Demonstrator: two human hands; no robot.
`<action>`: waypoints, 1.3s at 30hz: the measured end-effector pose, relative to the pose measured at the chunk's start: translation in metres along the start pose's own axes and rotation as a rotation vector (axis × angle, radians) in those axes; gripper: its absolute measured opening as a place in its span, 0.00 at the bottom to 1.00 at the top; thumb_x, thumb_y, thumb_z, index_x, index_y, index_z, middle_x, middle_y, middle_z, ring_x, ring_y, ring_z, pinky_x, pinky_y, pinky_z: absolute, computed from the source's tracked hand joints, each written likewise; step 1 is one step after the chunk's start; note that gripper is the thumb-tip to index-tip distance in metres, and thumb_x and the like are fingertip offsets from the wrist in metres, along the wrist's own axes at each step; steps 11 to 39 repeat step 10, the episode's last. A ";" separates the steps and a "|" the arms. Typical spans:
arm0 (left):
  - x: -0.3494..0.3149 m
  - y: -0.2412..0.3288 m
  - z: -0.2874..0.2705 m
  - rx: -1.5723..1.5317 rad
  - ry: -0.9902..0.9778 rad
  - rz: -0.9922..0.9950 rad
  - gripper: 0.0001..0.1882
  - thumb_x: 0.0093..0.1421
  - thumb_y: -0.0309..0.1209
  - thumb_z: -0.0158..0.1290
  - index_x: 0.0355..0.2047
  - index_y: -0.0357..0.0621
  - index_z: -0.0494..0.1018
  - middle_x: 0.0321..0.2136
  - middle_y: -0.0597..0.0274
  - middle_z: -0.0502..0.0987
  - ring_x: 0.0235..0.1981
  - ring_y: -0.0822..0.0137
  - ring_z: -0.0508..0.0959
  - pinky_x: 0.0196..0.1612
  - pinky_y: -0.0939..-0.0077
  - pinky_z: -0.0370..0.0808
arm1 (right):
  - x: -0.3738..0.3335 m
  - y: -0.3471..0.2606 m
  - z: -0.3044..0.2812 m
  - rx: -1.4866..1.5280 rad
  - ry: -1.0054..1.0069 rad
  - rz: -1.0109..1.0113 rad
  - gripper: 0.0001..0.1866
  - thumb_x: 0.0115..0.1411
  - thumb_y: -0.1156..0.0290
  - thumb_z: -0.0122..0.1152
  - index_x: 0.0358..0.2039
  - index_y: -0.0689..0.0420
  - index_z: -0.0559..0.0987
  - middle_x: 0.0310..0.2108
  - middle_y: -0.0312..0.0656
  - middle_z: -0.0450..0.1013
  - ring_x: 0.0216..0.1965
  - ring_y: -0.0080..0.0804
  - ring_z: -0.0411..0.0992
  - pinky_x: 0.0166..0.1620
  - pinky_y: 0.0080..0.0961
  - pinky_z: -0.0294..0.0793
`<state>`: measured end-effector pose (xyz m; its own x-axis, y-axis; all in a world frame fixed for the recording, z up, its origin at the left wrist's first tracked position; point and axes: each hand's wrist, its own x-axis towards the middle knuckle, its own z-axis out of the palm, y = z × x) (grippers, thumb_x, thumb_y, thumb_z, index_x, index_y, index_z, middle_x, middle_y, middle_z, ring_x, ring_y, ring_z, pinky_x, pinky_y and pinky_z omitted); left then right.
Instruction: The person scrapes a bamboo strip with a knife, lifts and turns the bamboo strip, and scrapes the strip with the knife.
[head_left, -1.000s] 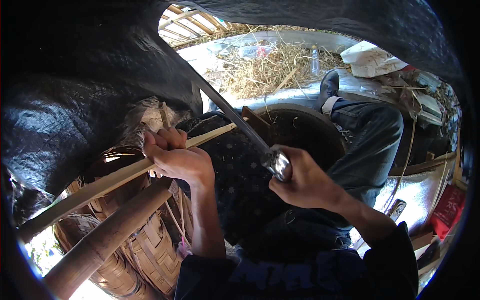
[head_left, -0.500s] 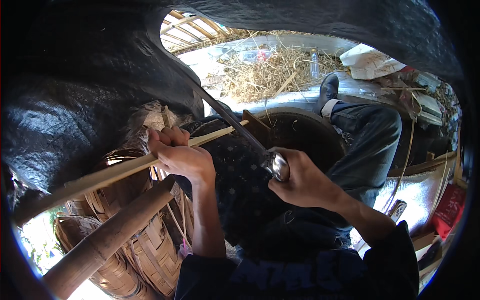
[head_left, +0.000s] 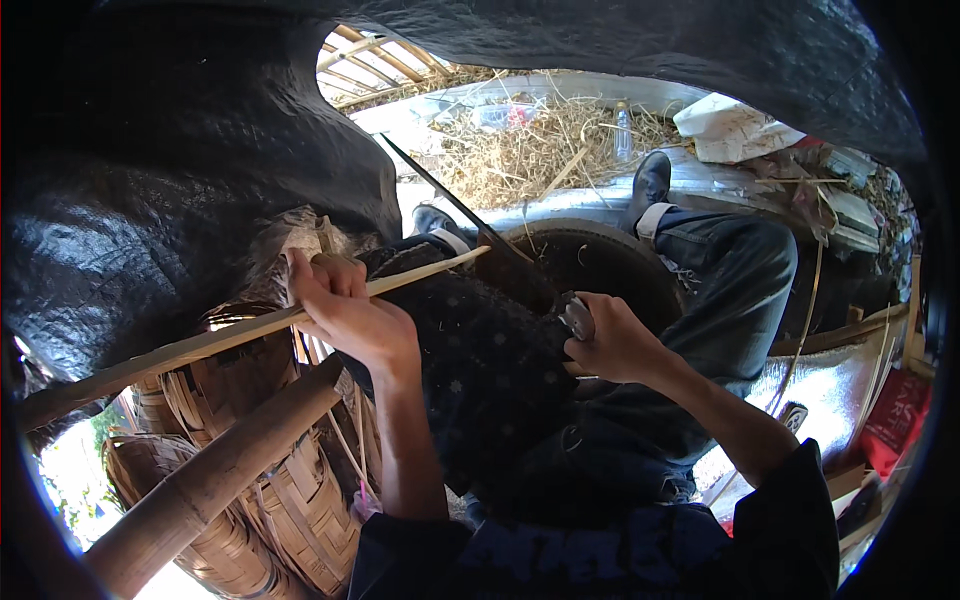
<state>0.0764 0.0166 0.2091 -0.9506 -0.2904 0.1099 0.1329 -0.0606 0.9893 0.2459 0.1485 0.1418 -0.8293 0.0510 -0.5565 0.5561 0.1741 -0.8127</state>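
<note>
My left hand (head_left: pixel 350 308) is closed around a long pale split-bamboo strip (head_left: pixel 215 342). The strip slants from the lower left up to a free end over my lap. In my right hand (head_left: pixel 622 340) is a long knife, gripped by its metal handle (head_left: pixel 577 316). Its dark, narrow blade (head_left: pixel 450 198) points away to the upper left and passes close by the strip's free end; whether they touch I cannot tell. A dark cloth with small pale flowers (head_left: pixel 470 345) covers my lap beneath both hands.
A round, dark-rimmed object (head_left: pixel 560 228) stands between my legs. Woven bamboo baskets (head_left: pixel 305 505) and a thick bamboo pole (head_left: pixel 210 470) are at the lower left. Black sheeting (head_left: pixel 200 200) hangs left and overhead. Straw (head_left: pixel 540 150) and a clear bottle (head_left: pixel 622 132) lie beyond my feet.
My right hand has moved a little away from me and to the right, drawing the knife along. The blade has turned and looks darker. My left hand keeps its grip on the strip.
</note>
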 end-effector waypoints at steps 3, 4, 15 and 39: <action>0.001 -0.001 -0.015 -0.049 -0.135 0.020 0.22 0.59 0.37 0.38 0.11 0.52 0.45 0.09 0.74 0.43 0.12 0.79 0.42 0.18 0.81 0.44 | -0.003 -0.009 -0.002 0.016 0.015 -0.077 0.10 0.41 0.75 0.54 0.26 0.64 0.68 0.17 0.51 0.68 0.23 0.46 0.71 0.26 0.32 0.68; 0.001 -0.002 -0.022 -0.082 -0.218 0.028 0.22 0.59 0.36 0.37 0.10 0.52 0.45 0.08 0.74 0.44 0.12 0.79 0.43 0.18 0.81 0.45 | -0.005 -0.012 -0.002 0.035 0.021 -0.117 0.10 0.42 0.75 0.54 0.27 0.64 0.68 0.17 0.50 0.68 0.22 0.46 0.71 0.26 0.31 0.68; 0.002 -0.008 -0.039 -0.271 -0.321 0.033 0.20 0.58 0.35 0.37 0.10 0.53 0.47 0.07 0.72 0.47 0.09 0.79 0.45 0.16 0.82 0.44 | -0.013 -0.056 -0.007 0.164 -0.100 -0.187 0.11 0.42 0.75 0.55 0.30 0.61 0.69 0.21 0.50 0.70 0.26 0.44 0.72 0.31 0.32 0.68; 0.002 -0.008 -0.039 -0.271 -0.321 0.033 0.20 0.58 0.35 0.37 0.10 0.53 0.47 0.07 0.72 0.47 0.09 0.79 0.45 0.16 0.82 0.44 | -0.013 -0.056 -0.007 0.164 -0.100 -0.187 0.11 0.42 0.75 0.55 0.30 0.61 0.69 0.21 0.50 0.70 0.26 0.44 0.72 0.31 0.32 0.68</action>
